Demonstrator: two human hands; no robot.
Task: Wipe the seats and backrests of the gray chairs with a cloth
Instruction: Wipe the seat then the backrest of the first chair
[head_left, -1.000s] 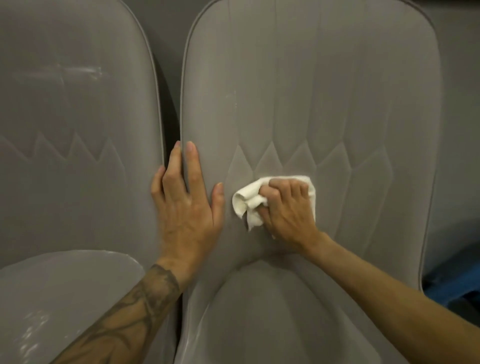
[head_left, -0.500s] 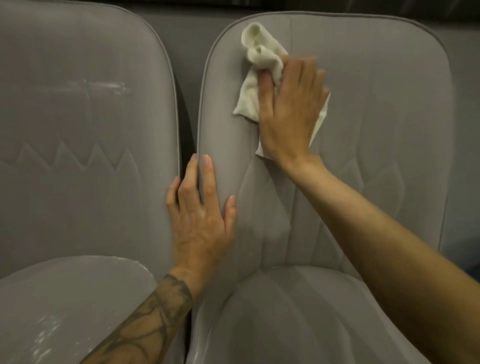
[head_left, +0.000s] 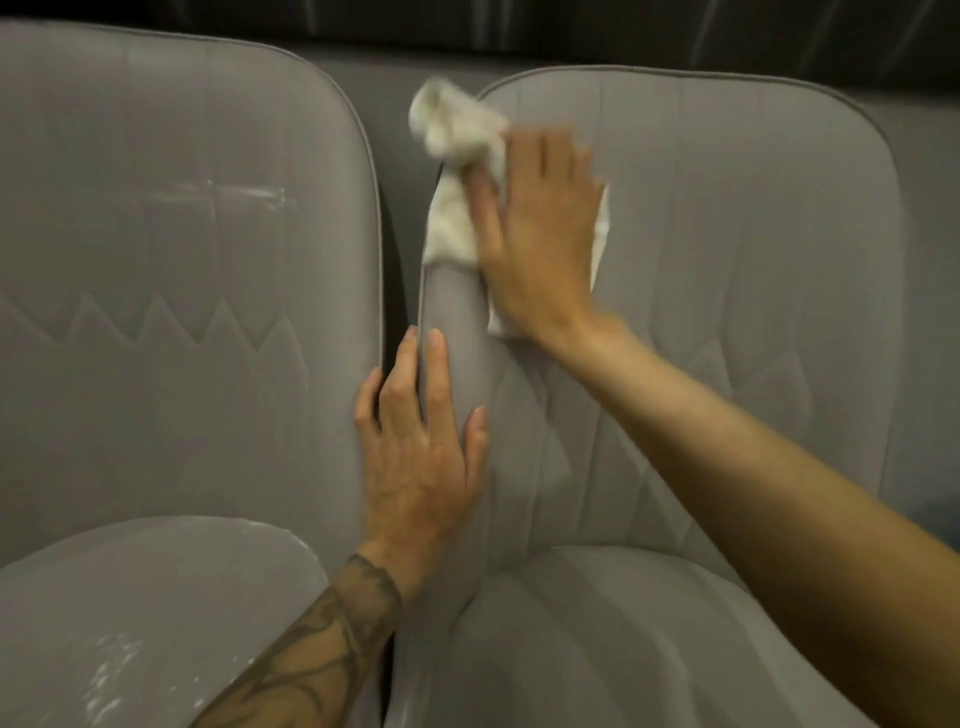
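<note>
Two gray padded chairs stand side by side. On the right chair's backrest (head_left: 727, 291), near its upper left edge, my right hand (head_left: 540, 234) presses a crumpled white cloth (head_left: 452, 171) flat with straight fingers; the hand and cloth are motion-blurred. Part of the cloth sticks out past the backrest's left rim. My left hand (head_left: 421, 447) rests flat with straight fingers on the same backrest's lower left edge, beside the gap between the chairs. The right chair's seat (head_left: 613, 644) lies below both arms.
The left gray chair's backrest (head_left: 171, 270) shows shiny wet streaks, and its seat (head_left: 145, 613) glistens at the lower left. A dark narrow gap (head_left: 397, 270) separates the two chairs. Dark wall runs along the top.
My right hand carried the cloth from the lower middle of the backrest up to its top, then slid left toward the upper left edge. My left hand stayed put on the left edge.
</note>
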